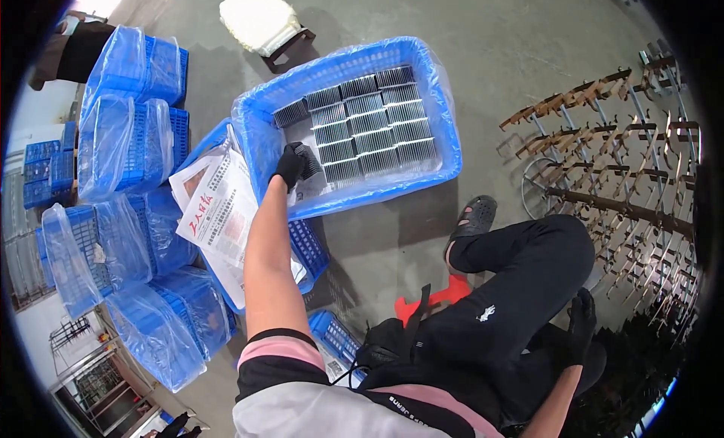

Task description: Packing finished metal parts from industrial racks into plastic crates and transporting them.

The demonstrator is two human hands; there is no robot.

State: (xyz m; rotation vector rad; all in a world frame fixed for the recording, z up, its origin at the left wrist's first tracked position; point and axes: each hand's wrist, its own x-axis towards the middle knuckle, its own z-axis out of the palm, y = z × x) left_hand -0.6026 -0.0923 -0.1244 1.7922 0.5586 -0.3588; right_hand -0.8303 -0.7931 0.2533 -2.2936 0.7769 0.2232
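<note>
Inside a blue plastic crate lined with clear film, finned metal blocks stand in rows on a pale sheet. My left hand, in a black glove, reaches into the crate's left part. Its fingers are closed on a finned metal block that sits left of the rows, partly hidden by the glove. My right hand, gloved in black too, is beside my bent knee. Its fingers look stretched out, and I see nothing held in them.
Newspapers lie on a blue crate just left of the working crate. Several film-wrapped blue crates line the left side. A rack with many hooks stands at right. Beyond the crate is a stool with a pale cover.
</note>
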